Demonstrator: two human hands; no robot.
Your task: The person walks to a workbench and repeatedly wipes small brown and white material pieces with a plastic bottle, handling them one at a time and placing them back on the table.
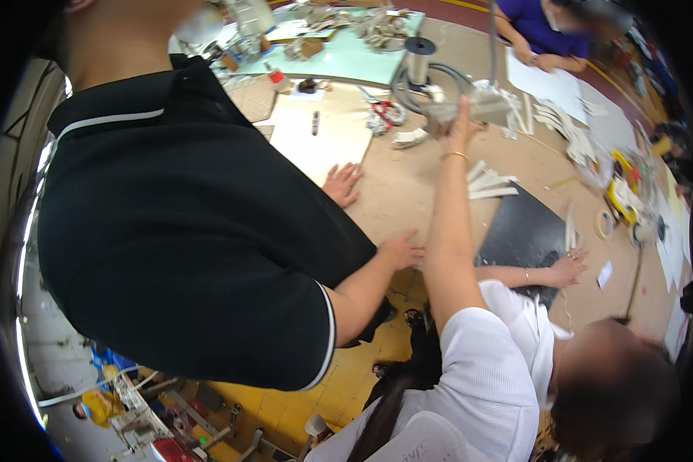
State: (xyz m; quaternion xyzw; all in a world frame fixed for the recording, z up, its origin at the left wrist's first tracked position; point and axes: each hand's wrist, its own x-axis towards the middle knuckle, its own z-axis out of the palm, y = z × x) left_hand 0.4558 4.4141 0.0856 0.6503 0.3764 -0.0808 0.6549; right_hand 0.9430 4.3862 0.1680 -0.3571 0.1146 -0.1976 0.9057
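Note:
My right arm, in a white sleeve with a thin bracelet, stretches far across the brown table [408,173]. My right hand [459,132] is smeared by motion at a pale, see-through thing [491,109]; whether the fingers grip it cannot be made out. Just beyond stand a spool [419,63] and a coiled grey hose [454,75]. Red-handled scissors [391,115] lie left of the hand. Nearer to me, white strips [488,182] fan out beside a black sheet [522,231]. My left hand does not show.
A co-worker in a black shirt [177,231] leans in at left, hands by a cream sheet [289,150]. At right a white-sleeved co-worker's hand [567,269] rests by the black sheet. Another person in purple [543,31] sits opposite. A tape roll [604,224] lies at right.

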